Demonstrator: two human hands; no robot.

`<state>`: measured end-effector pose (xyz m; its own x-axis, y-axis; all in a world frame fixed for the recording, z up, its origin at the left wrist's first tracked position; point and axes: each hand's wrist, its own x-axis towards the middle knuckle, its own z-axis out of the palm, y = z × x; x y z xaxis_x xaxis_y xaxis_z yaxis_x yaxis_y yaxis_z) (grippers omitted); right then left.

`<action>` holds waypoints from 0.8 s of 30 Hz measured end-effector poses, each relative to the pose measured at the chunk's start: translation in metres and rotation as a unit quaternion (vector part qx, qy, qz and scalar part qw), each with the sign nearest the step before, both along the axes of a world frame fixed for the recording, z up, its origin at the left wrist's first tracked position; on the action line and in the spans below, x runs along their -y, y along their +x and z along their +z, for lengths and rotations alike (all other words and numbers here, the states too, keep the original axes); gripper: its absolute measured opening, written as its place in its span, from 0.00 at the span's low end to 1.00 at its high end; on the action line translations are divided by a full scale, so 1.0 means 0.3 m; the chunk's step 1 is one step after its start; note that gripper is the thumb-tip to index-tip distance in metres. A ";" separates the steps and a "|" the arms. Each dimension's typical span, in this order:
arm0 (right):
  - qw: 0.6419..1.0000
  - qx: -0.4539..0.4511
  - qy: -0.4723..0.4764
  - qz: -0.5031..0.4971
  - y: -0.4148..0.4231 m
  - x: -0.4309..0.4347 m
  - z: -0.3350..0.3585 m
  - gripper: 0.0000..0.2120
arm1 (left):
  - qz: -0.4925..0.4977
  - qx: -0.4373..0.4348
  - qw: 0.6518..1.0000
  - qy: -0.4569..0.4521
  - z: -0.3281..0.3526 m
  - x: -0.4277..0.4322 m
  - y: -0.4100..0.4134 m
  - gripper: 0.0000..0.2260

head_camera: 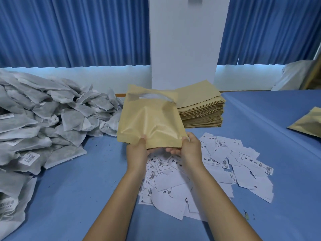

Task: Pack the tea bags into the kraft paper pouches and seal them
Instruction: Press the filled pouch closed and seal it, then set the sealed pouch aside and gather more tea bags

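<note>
Holding filled kraft pouch by its near corners, left hand and right hand both pinching it above desk centre, tea bag showing in the open far mouth; looks like filling done, next move: press mouth flat, seal.

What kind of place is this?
Probably a small packing workroom: a heap of tea bags, a stack of kraft pouches and loose paper slips lie on a blue table.
</note>
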<state>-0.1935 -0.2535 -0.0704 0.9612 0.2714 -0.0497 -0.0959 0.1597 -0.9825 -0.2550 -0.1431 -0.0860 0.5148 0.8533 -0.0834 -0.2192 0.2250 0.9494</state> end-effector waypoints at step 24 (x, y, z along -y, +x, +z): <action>0.921 0.032 0.123 -0.368 0.135 0.860 0.023 0.17 | -0.220 -0.056 0.971 0.076 0.135 0.752 0.395 0.12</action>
